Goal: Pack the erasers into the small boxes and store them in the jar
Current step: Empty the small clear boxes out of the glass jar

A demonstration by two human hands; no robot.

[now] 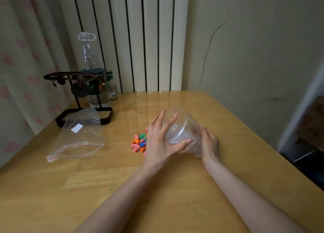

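Observation:
A clear plastic jar (182,127) is tilted above the middle of the wooden table (87,189), held between both hands. My left hand (157,141) wraps its side, fingers spread over the wall and thumb under it. My right hand (209,143) grips the near end of the jar, where the lid seems to be. A small heap of coloured erasers (138,143), pink, orange, green and blue, lies on the table just left of my left hand, partly hidden by it. No small boxes show clearly in the frame.
A clear zip bag (78,138) with a red seal lies at the left. Behind it stands a black jewellery rack (82,99), with a large water bottle (91,62) and a small dark-capped bottle (112,87). A radiator and wall close the far side.

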